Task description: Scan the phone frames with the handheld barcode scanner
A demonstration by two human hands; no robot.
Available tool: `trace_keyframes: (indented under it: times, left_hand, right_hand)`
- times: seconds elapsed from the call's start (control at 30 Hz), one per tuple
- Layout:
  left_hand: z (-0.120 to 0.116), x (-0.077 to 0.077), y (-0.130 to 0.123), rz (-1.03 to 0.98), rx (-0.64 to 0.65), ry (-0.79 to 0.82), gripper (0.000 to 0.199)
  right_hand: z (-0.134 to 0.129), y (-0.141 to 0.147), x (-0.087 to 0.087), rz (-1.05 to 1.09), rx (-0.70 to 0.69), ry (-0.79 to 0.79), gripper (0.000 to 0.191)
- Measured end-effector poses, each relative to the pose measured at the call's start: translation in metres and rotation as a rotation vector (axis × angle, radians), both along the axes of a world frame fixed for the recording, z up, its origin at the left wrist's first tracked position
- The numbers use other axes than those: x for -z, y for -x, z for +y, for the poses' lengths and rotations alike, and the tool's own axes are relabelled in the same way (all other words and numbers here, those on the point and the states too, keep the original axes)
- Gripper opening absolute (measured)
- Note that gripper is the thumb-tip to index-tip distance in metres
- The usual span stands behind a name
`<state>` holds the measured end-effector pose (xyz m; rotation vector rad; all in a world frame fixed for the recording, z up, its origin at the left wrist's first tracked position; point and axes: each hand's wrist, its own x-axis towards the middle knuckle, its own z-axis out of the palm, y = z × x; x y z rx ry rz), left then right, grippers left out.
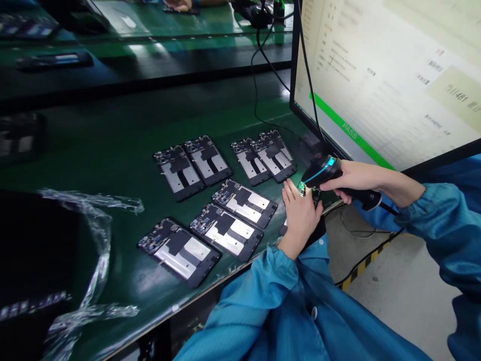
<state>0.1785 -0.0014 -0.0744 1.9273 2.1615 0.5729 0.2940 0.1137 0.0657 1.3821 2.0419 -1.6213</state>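
A factory workshop for electronics: beyond the left hand (300, 213), opened phones (179, 250) lie on a green bench (124, 175); just above the gripped scanner (323, 170), a monitor (387, 75) reads PASS; below it, yellow-black tape (356, 271) marks the floor (406, 286).

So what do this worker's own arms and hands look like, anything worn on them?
Both arms are in loose, shiny blue sleeves, wrinkled along their length and gathered at the wrists. The left hand and the right hand are bare, with no gloves and the fingers uncovered. I can't make out any markings on the sleeves.
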Motion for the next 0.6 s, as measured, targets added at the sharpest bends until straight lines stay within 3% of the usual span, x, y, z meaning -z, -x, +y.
trace_keyframes:
  times: [0.3,0.43,0.5,0.6]
  left_hand:
    - [0.0,0.002,-0.004,0.036,-0.014,0.018,0.067]
    - [0.001,0.001,0.003,0.021,0.01,0.039,0.073]
    - [0.004,-0.003,0.02,-0.011,0.153,0.087,0.085]
    - [0.017,-0.005,0.054,-0.077,0.513,0.18,0.104]
  right_hand:
    - [-0.006,-0.002,0.001,0.064,0.02,0.01,0.038]
    - [-0.006,-0.01,0.001,0.089,0.113,-0.009,0.038]
    - [-0.013,-0.022,0.005,0.105,0.208,-0.033,0.038]
    - [-0.037,-0.046,0.025,0.195,0.406,-0.015,0.04]
